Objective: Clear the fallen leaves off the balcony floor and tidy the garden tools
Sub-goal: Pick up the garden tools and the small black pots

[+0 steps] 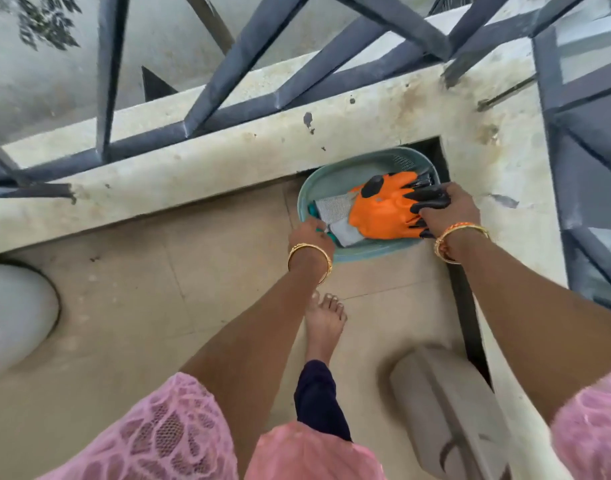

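While the left hand (311,233) grips the near left rim of the teal basket (335,178), its fingers curl over the edge beside a grey cloth (335,209). Between the two hands lie the orange garden gloves (383,209), piled high on top. The right hand (449,209) holds the right rim and pinches the black claw tips of the gloves. The basket sits in the corner by the wall, just past both hands. I think the gloves could slide out if the basket tips, because they sit so high. The rim could slip too, since each hand holds only a small bit.
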A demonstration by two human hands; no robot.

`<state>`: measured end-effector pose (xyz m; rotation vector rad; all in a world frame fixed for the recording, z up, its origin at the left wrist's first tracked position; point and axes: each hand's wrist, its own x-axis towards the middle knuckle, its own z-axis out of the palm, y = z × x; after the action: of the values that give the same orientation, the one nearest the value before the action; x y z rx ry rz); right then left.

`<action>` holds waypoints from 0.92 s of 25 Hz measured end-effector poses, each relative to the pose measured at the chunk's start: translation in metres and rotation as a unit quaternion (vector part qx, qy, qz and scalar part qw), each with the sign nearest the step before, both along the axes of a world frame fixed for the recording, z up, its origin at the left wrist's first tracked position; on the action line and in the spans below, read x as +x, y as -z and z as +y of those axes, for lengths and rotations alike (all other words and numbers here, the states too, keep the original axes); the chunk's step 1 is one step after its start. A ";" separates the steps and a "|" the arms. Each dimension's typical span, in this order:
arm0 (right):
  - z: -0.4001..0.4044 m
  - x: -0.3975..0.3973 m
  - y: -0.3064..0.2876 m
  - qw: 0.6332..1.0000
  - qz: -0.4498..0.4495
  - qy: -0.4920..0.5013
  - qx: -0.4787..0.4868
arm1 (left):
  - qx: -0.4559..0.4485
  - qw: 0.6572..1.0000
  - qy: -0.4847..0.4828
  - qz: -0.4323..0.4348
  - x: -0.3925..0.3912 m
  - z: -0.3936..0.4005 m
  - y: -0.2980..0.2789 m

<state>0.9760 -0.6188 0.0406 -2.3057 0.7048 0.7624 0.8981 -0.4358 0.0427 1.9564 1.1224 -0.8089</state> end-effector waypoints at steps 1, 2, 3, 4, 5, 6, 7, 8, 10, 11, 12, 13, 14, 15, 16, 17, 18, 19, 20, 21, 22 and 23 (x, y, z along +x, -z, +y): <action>0.000 -0.002 0.001 1.000 0.004 -0.022 -0.004 | 0.010 1.000 0.013 0.000 0.000 0.001 -0.003; -0.001 -0.005 0.005 0.999 0.009 -0.049 -0.015 | 0.012 1.000 0.026 0.006 -0.001 0.002 -0.005; 0.000 -0.008 0.006 0.997 0.013 -0.070 -0.032 | 0.014 0.999 0.034 0.013 -0.003 0.003 -0.008; 0.002 -0.011 0.005 0.995 0.018 -0.081 -0.059 | 0.012 0.999 0.037 0.021 -0.005 0.004 -0.011; 0.004 -0.015 0.002 0.992 0.017 -0.086 -0.089 | 0.008 0.999 0.047 0.026 -0.008 0.004 -0.013; 0.006 -0.019 -0.003 0.989 0.006 -0.090 -0.116 | 0.001 0.997 0.065 0.032 -0.011 0.004 -0.017; 0.009 -0.024 -0.009 0.985 -0.012 -0.098 -0.143 | 0.001 0.995 0.096 0.031 -0.013 0.005 -0.022; 0.015 -0.031 -0.015 0.979 -0.037 -0.116 -0.164 | 0.006 0.990 0.135 0.027 -0.017 0.007 -0.027; 0.030 -0.051 -0.028 0.959 -0.094 -0.193 -0.183 | 0.025 0.972 0.230 0.029 -0.029 0.010 -0.038; 0.035 -0.059 -0.031 0.947 -0.116 -0.230 -0.194 | 0.037 0.959 0.278 0.031 -0.032 0.008 -0.042; 0.043 -0.069 -0.038 0.934 -0.132 -0.259 -0.207 | 0.050 0.947 0.315 0.027 -0.039 0.010 -0.049; 0.052 -0.080 -0.046 0.926 -0.138 -0.275 -0.219 | 0.063 0.938 0.340 0.022 -0.049 0.013 -0.059; 0.061 -0.090 -0.054 0.925 -0.132 -0.276 -0.224 | 0.072 0.934 0.350 0.019 -0.059 0.017 -0.069; 0.069 -0.099 -0.063 0.928 -0.120 -0.275 -0.222 | 0.078 0.934 0.347 0.019 -0.070 0.022 -0.078; 0.077 -0.108 -0.071 0.928 -0.107 -0.282 -0.218 | 0.078 0.938 0.337 0.019 -0.082 0.028 -0.087; 0.085 -0.120 -0.078 0.923 -0.101 -0.302 -0.214 | 0.078 0.941 0.329 0.023 -0.096 0.035 -0.097; 0.096 -0.133 -0.087 0.912 -0.105 -0.339 -0.207 | 0.082 0.943 0.321 0.028 -0.114 0.044 -0.108; 0.108 -0.145 -0.095 0.895 -0.110 -0.385 -0.197 | 0.089 0.945 0.314 0.029 -0.131 0.054 -0.117; 0.119 -0.159 -0.101 0.874 -0.112 -0.435 -0.184 | 0.097 0.947 0.306 0.031 -0.148 0.063 -0.125; 0.132 -0.174 -0.108 0.851 -0.115 -0.484 -0.172 | 0.106 0.948 0.299 0.035 -0.168 0.073 -0.134; 0.145 -0.190 -0.115 0.826 -0.116 -0.528 -0.160 | 0.114 0.947 0.298 0.045 -0.187 0.083 -0.142; 0.162 -0.212 -0.123 0.803 -0.118 -0.566 -0.148 | 0.127 0.946 0.292 0.059 -0.213 0.094 -0.150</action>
<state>0.7639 -0.4565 0.1640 -2.9438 -0.8625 0.8256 0.6848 -0.3414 0.1930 2.5395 0.7332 -1.1435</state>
